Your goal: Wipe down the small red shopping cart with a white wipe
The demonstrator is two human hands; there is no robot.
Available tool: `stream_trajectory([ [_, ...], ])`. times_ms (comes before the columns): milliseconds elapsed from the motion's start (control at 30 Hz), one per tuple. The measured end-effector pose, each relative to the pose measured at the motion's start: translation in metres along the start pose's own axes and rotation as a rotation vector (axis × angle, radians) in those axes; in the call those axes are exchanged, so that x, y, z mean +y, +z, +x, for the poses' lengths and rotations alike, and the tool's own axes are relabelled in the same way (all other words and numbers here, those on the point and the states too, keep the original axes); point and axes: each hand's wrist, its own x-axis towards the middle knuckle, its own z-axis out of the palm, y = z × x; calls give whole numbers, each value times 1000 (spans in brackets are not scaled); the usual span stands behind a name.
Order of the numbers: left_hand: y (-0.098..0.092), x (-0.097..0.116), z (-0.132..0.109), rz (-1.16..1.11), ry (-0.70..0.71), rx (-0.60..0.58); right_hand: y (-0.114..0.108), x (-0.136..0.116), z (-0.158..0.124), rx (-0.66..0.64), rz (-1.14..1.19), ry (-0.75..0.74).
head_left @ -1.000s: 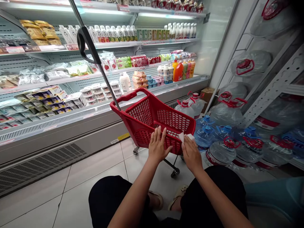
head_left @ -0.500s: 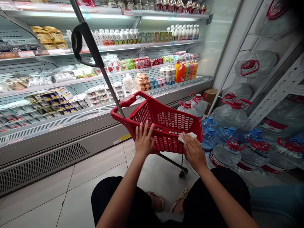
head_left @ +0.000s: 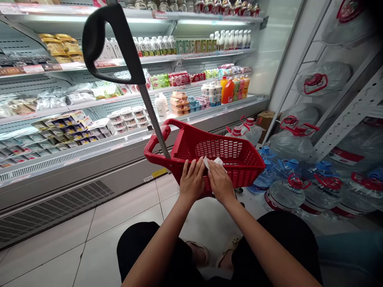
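Observation:
A red plastic basket cart with a long black handle stands before me, tilted slightly toward my knees. My left hand lies on the basket's near rim with its fingers spread and nothing in it. Close beside it on the right, my right hand presses a white cloth or tissue against the same rim. The cloth's lower part is hidden under the fingers.
A refrigerated display with dairy products and juice bottles runs behind the cart. Large water bottles stand on the floor at the right beside a metal rack. Pale tiles cover the floor.
My right hand has slid left along the rim with the white cloth, up beside my left hand. The basket has shifted right and its handle has swung closer.

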Motion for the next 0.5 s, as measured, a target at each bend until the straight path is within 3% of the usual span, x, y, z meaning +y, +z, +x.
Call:
stream_trajectory([
  [100, -10, -14, -1, 7, 33, 9, -12, 21, -11, -3, -28, -28],
  [300, -20, -27, 4, 51, -32, 19, -41, 89, -35, 57, -138, 144],
  [400, -21, -16, 6, 11, -101, 19, -37, 89, -35, 84, -129, 182],
  [500, -23, -5, 7, -22, -117, 18, -20, 60, -25, 101, -85, 155],
])
